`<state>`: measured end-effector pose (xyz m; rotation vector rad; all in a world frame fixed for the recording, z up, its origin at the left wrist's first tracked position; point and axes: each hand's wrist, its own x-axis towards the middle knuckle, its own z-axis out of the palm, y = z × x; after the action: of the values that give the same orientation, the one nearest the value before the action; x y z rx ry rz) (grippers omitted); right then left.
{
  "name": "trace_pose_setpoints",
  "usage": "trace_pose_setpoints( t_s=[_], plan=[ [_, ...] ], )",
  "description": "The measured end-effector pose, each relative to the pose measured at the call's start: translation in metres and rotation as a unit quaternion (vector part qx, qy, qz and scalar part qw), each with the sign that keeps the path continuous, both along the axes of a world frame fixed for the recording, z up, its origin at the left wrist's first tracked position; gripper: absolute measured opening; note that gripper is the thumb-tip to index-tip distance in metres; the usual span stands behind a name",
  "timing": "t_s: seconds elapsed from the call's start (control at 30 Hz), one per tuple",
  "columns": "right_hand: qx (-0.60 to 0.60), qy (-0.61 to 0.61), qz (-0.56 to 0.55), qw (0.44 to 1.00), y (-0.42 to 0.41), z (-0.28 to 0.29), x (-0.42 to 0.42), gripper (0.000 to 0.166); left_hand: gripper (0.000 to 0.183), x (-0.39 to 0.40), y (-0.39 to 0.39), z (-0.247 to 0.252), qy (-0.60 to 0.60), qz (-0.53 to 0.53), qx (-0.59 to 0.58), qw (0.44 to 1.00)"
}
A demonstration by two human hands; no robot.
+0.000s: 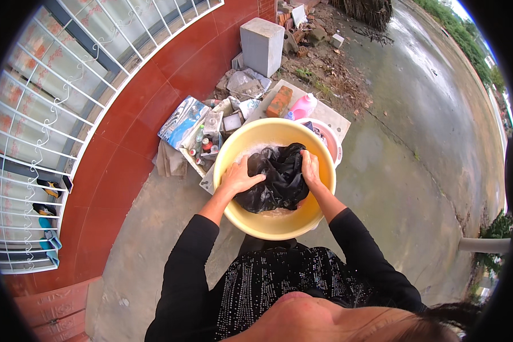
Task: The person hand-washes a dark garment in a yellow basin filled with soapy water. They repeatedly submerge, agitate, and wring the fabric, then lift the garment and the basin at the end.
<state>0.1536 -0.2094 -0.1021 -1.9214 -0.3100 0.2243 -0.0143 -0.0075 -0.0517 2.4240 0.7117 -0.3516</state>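
A wet black cloth (278,179), perhaps a garment, lies bunched in a yellow plastic basin (278,231) with some sudsy water (256,149) around it. My left hand (240,176) holds the cloth's left side, its thumb stretched across the top of the fabric. At the opposite side my right hand (311,169) grips a gathered edge, and the fingertips are partly hidden by folds. Both wrists reach in over the near part of the basin's rim.
Behind the basin, a pink bottle (304,106) and a brick (279,101) stand on a grey slab (340,124). A pink basin (334,147) with fabric adjoins at right. Bottles and scraps fill a box (192,160) at left, near a red tiled wall (124,145).
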Motion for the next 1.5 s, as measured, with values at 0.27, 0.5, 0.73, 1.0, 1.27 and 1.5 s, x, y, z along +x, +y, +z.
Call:
trace_pose_setpoints(
  t_s=[0.27, 0.5, 0.73, 1.0, 1.27, 1.5],
  plan=[
    [-0.184, -0.239, 0.167, 0.939, -0.055, 0.082, -0.047, 0.053, 0.017, -0.037, -0.017, -0.016, -0.206, 0.098, -0.022, 0.973],
    [0.029, -0.126, 0.368, 0.921, -0.024, 0.133, -0.103, 0.096, 0.013, 0.005, -0.024, 0.074, -0.375, 0.148, -0.246, 0.881],
    [0.177, 0.035, 0.210, 0.961, -0.015, 0.143, -0.063, 0.034, 0.079, 0.008, -0.041, 0.150, -0.405, -0.034, -0.280, 0.870],
    [0.061, -0.013, 0.177, 0.982, -0.028, 0.205, -0.065, 0.034, 0.067, -0.055, -0.072, 0.009, -0.283, 0.083, 0.062, 0.954],
    [0.011, -0.253, 0.121, 0.960, -0.045, 0.221, -0.010, 0.032, 0.029, -0.056, 0.011, 0.054, -0.402, 0.170, -0.150, 0.887],
    [0.130, -0.060, 0.159, 0.977, -0.027, 0.240, -0.015, 0.031, 0.080, -0.034, -0.055, 0.104, -0.270, 0.002, 0.125, 0.955]
  ],
)
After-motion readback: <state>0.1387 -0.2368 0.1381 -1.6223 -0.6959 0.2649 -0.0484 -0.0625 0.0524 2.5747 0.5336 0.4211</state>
